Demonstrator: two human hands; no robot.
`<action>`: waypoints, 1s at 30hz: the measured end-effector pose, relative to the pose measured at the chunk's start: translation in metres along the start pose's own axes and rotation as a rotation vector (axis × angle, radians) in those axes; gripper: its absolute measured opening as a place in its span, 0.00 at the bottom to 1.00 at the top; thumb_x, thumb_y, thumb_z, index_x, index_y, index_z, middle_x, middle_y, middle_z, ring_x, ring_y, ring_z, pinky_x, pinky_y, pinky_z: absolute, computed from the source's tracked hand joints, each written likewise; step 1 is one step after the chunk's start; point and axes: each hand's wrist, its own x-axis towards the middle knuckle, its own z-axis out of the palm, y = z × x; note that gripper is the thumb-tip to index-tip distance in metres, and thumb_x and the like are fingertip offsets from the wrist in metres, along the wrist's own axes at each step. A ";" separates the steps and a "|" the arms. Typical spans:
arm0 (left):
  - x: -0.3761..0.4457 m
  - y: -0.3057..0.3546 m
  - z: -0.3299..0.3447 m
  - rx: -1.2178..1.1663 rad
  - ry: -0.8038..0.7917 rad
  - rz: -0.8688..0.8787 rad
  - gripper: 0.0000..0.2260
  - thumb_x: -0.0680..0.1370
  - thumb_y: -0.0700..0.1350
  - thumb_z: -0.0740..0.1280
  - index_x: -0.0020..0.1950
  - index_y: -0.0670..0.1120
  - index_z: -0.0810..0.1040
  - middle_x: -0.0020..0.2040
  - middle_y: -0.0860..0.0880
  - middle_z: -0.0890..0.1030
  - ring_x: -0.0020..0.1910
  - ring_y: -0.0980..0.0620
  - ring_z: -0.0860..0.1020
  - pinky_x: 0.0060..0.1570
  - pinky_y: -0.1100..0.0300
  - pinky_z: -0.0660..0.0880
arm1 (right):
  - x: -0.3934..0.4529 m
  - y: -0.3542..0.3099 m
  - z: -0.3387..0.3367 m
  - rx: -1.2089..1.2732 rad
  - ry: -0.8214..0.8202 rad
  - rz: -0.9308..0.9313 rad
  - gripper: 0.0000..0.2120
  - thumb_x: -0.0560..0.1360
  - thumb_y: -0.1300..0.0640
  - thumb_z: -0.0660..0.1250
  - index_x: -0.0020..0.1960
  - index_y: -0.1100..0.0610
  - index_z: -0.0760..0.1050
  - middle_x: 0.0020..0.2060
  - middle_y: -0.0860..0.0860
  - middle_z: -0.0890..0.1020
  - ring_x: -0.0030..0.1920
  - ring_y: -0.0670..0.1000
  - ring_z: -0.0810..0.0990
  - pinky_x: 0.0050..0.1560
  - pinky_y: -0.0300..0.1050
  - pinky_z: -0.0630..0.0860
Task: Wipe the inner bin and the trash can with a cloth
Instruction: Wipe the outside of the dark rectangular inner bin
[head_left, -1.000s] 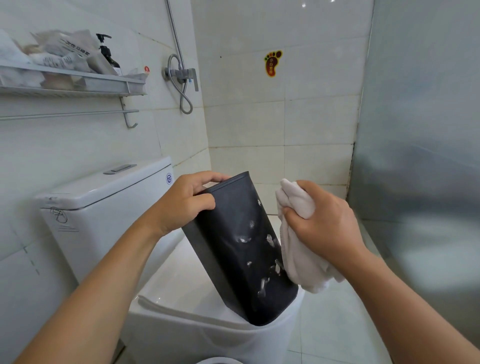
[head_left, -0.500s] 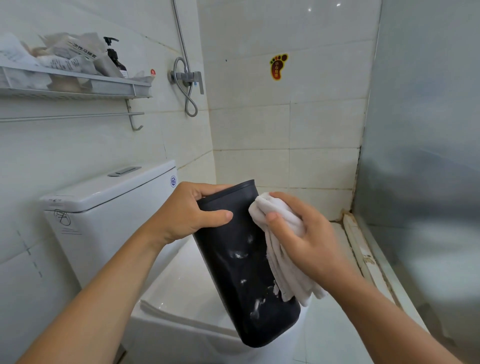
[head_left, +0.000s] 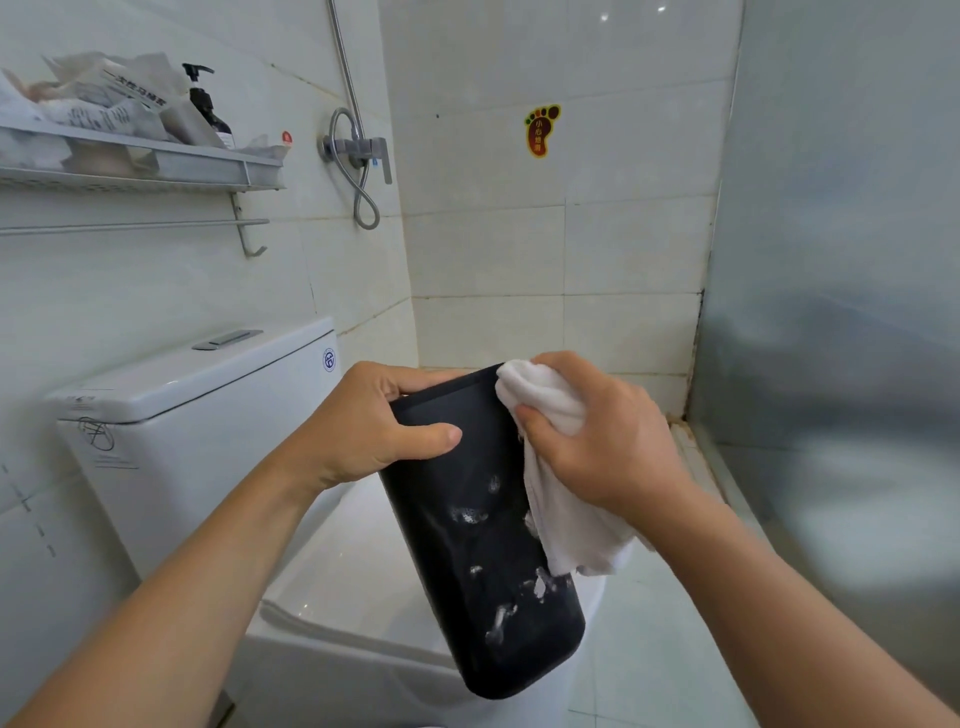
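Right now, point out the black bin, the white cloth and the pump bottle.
black bin (head_left: 467, 561), head view, on its spotted front wall.
white cloth (head_left: 563, 525), head view, on the hanging part below the right hand.
pump bottle (head_left: 210, 117), head view, on its dark body.

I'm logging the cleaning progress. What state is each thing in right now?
Bin: held tilted over the toilet, white smears on its side.
Cloth: bunched, pressed against the bin's upper edge, tail hanging down.
Left hand: grips the bin's rim.
Right hand: grips the cloth.
Toilet: lid closed.
Shelf: loaded with packets and a pump bottle.
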 end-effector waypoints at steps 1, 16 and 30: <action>0.000 -0.002 -0.002 -0.002 0.017 0.002 0.21 0.75 0.28 0.73 0.59 0.52 0.85 0.51 0.54 0.88 0.51 0.53 0.87 0.46 0.64 0.81 | -0.006 0.002 -0.003 -0.035 -0.048 -0.020 0.16 0.76 0.39 0.69 0.61 0.40 0.75 0.40 0.41 0.82 0.40 0.49 0.79 0.39 0.46 0.74; 0.000 0.002 0.004 0.004 0.004 0.021 0.23 0.75 0.28 0.73 0.59 0.53 0.84 0.52 0.55 0.88 0.51 0.54 0.87 0.47 0.64 0.81 | -0.010 0.008 -0.001 -0.251 0.053 -0.190 0.19 0.77 0.43 0.69 0.67 0.35 0.73 0.40 0.45 0.78 0.37 0.55 0.79 0.34 0.47 0.74; 0.001 -0.003 0.000 0.000 -0.013 0.008 0.22 0.75 0.27 0.72 0.60 0.50 0.84 0.52 0.54 0.88 0.50 0.54 0.87 0.47 0.64 0.81 | -0.002 0.008 0.009 -0.276 0.141 -0.167 0.15 0.77 0.44 0.71 0.62 0.40 0.77 0.37 0.46 0.75 0.32 0.57 0.77 0.31 0.47 0.75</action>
